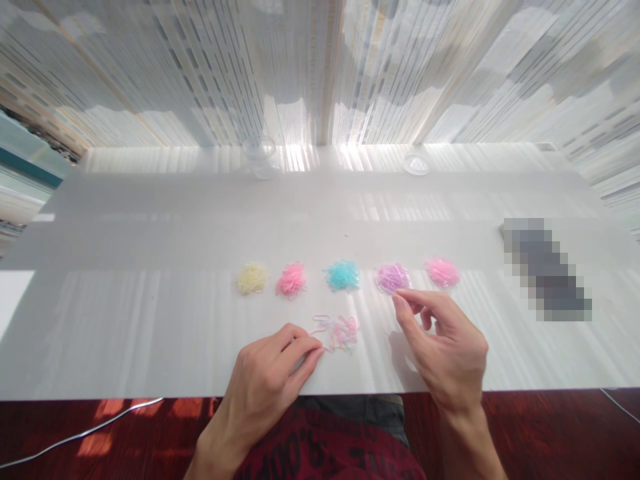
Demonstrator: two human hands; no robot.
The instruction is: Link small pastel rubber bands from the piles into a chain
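Note:
Five small heaps of thin rubber bands lie in a row: a yellow heap (251,278), a coral-pink heap (291,279), a turquoise heap (343,275), a purple heap (393,277) and a light-pink heap (443,272). Nearer to me is a loose mixed pile of pastel rubber bands (344,331). My left hand (280,363) rests at this pile's left side, its fingertips drawn together at the bands. At the near edge of the purple heap, my right hand (443,340) pinches thumb and forefinger together. Whatever either pinch holds is too small to make out.
A clear round container (260,159) stands at the back of the white table (150,233), with a clear lid (417,165) farther right. A blurred-out dark object (547,270) lies on the right. Patterned curtains (320,73) hang behind the table.

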